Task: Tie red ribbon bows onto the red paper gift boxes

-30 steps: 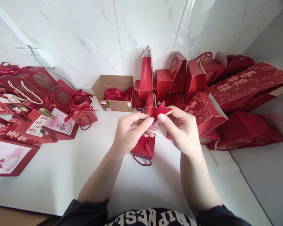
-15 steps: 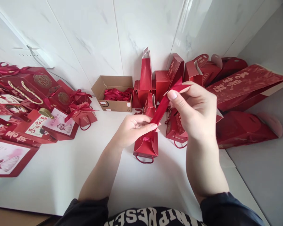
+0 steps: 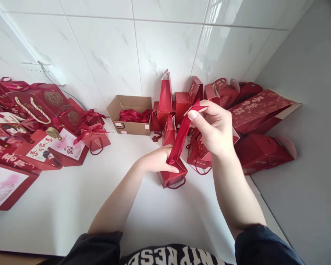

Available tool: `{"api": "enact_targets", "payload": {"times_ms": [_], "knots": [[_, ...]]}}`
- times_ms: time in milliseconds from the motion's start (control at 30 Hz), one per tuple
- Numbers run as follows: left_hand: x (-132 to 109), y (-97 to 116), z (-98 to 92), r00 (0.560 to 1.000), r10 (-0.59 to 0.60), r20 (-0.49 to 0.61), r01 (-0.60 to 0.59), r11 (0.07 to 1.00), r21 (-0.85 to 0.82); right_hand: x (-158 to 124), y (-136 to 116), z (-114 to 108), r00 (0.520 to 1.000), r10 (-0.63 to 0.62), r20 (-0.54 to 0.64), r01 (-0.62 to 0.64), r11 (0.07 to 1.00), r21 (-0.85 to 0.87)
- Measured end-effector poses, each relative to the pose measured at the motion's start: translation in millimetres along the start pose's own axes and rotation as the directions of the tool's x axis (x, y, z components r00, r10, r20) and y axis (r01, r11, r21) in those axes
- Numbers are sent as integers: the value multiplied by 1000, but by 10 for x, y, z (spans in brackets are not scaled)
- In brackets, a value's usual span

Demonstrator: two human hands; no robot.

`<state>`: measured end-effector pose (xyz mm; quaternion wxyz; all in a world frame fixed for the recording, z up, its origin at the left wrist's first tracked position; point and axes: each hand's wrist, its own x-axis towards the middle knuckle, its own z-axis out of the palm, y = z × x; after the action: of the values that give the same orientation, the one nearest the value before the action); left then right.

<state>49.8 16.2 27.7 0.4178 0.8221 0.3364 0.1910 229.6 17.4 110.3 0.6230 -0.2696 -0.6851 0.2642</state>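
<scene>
A small red gift box [image 3: 173,177] with a cord handle stands on the white counter in front of me. From its top a dark red satin ribbon [image 3: 180,141] runs up to my right hand [image 3: 213,125], which pinches its upper end between thumb and fingers. My left hand [image 3: 157,160] is closed around the top of the box, thumb lying across the near side of the lid. Its other fingers are partly hidden behind the ribbon and box.
An open cardboard box [image 3: 132,128] of red ribbons [image 3: 135,115] stands by the tiled wall. Several red boxes [image 3: 165,92] crowd the back and right, beside a grey panel [image 3: 300,121]. Finished-looking gift boxes and bags [image 3: 41,99], some with bows [image 3: 92,129], fill the left.
My left hand has gone from pinching the ribbon down onto the box, which has turned slightly. My right hand still holds the ribbon's upper end. The camera view has tilted up.
</scene>
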Motion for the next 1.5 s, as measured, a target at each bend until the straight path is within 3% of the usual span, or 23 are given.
{"api": "enact_targets", "payload": {"times_ms": [67,167,267,467,600,733,867,1067,1233,1333,1433,1500], "knots": [[-11,8,43,995,-42,-88,51,994,101,-39,51,13,999,20,-39,-19,1000,21],[-83,38,46,988,-42,-148,73,975,208,-108,83,-5,996,93,8,-93,995,42],[-204,17,-4,991,-42,-129,67,980,190,-176,60,-54,992,124,38,-126,990,59],[-421,-88,-79,990,-115,-86,125,985,123,-263,-9,-104,990,140,-9,-139,988,68],[-446,-116,0,989,-32,-142,56,983,172,-324,-62,-98,989,148,9,-148,984,97],[-420,-186,175,978,47,-204,-47,999,5,-383,-91,-118,987,159,9,-159,983,93],[-447,-282,366,978,3,-207,-33,989,-143,-393,-77,-150,987,155,-37,-153,986,64],[-525,-360,482,972,-83,-221,53,989,-139,-326,-22,-36,990,129,-49,-127,991,32],[-598,-394,482,966,-81,-244,43,987,-158,-256,39,107,993,111,-38,-113,992,-50],[-647,-407,503,929,-55,-367,14,993,-114,-238,49,102,992,109,-60,-113,992,-64],[-653,-374,536,845,-1,-534,13,1000,19,-247,-5,72,992,99,-78,-107,990,-96],[-630,-329,557,822,38,-569,20,995,95,-264,-79,70,994,73,-78,-82,990,-113]]}}
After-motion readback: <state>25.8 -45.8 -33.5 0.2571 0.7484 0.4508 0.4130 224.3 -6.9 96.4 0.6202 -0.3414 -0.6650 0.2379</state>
